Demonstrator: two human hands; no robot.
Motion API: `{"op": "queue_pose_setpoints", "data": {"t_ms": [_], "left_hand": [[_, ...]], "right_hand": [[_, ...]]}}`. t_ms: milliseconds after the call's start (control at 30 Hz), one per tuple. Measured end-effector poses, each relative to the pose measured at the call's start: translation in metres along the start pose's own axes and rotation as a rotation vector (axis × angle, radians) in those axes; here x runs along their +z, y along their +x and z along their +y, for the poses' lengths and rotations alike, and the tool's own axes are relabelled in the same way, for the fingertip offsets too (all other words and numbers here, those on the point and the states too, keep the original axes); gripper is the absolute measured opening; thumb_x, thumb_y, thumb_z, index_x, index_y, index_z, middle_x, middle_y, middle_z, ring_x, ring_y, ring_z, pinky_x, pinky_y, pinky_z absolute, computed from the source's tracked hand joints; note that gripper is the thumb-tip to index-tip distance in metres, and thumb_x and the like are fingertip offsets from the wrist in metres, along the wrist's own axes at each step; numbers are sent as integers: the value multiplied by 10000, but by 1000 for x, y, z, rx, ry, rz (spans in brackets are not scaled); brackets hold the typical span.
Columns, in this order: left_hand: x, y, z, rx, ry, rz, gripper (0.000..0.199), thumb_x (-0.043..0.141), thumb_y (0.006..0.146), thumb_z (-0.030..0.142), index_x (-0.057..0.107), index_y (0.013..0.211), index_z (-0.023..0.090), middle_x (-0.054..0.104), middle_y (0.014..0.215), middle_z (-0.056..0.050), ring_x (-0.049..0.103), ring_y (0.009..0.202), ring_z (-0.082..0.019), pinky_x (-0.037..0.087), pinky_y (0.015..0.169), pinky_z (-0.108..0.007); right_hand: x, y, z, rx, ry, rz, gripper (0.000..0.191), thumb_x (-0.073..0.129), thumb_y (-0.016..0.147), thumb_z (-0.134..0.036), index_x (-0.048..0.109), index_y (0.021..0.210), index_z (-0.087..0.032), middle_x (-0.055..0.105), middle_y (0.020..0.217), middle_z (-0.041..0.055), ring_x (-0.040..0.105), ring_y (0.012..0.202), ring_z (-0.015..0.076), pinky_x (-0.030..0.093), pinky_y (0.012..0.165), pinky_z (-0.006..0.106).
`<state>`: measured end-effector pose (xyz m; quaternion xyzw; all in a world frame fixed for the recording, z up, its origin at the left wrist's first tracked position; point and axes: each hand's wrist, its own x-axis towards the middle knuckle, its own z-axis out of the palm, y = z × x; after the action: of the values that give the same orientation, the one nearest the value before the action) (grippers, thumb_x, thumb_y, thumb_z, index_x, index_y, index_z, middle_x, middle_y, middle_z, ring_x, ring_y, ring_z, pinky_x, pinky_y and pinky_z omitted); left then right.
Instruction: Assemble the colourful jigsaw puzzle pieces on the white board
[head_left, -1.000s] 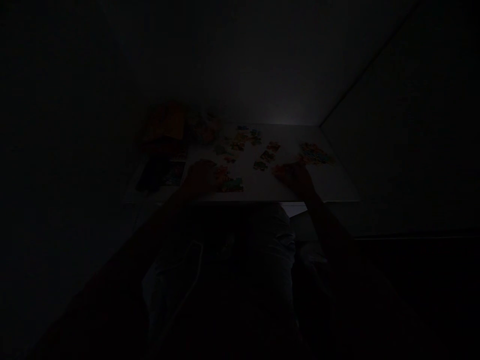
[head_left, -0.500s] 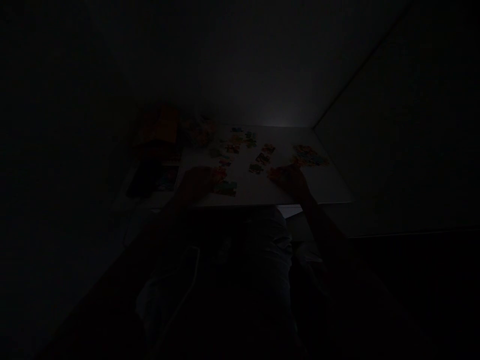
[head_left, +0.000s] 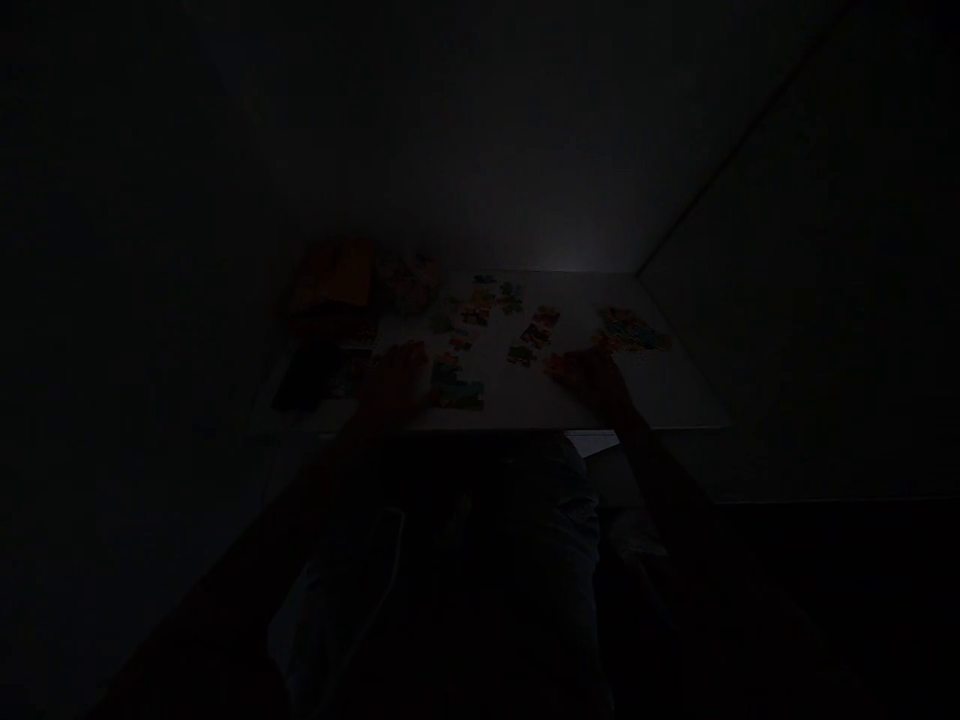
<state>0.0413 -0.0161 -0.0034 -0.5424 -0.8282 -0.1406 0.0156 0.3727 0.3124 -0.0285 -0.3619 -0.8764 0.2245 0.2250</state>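
Flanking the puzzle pieces [head_left: 538, 335] is an orange object [head_left: 341, 275].

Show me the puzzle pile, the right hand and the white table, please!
Puzzle pile [head_left: 632, 331]: head view, middle of the heap.
Right hand [head_left: 592, 380]: head view, back of the hand.
White table [head_left: 521, 402]: head view, bare top near the front edge.
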Motion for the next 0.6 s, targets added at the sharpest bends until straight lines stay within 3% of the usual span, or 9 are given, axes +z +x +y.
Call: {"op": "queue_pose_setpoints", "data": {"t_ms": [133, 267, 367, 467, 600], "left_hand": [[1, 7, -4, 9, -21, -15, 925, 852, 1094, 586, 561, 1906, 252, 575, 1966, -254, 542, 1813, -529, 454, 1478, -709], [4, 11, -6, 18, -59, -37, 938, 826, 1114, 602, 510, 1932, 270, 518, 2012, -232, 523, 1842, -466, 466, 1481, -659], [7, 10, -6, 20, -61, -36, 960, 827, 1116, 574, 480, 1958, 269, 472, 2045, -226, 457, 1893, -455, 417, 1517, -663], [7, 8, -6, 12, -59, -69, 1006, 822, 1121, 578, 436, 1993, 256, 435, 2065, -229, 431, 1911, -457, 403, 1526, -659], [4, 8, -5, 7, -70, -95, 1093, 840, 1110, 627, 379, 2025, 248, 404, 2080, -228, 424, 1914, -462, 405, 1521, -649]], "right_hand": [[-5, -1, 4, 5, 27, 22, 574, 837, 1058, -828, 879, 1212, -277, 829, 1449, 301, 785, 1389, 563, 658, 1219, 723], [-1, 0, -7, 2, 12, 52, 431, 676, 1146, -664, 881, 1250, -299, 860, 1424, 249, 851, 1250, 510, 669, 1192, 749], [26, 19, -44, -90, -27, 11, 336, 745, 1135, -529, 897, 1332, -304, 848, 1521, 215, 845, 1336, 475, 637, 1259, 702], [67, 62, -101, -228, -112, -160, 441, 883, 1113, -515, 895, 1499, -301, 804, 1635, 195, 783, 1504, 492, 566, 1369, 705], [114, 131, -158, -242, -182, -323, 638, 1009, 1057, -524, 874, 1623, -264, 741, 1744, 229, 706, 1624, 528, 576, 1378, 695]]}}
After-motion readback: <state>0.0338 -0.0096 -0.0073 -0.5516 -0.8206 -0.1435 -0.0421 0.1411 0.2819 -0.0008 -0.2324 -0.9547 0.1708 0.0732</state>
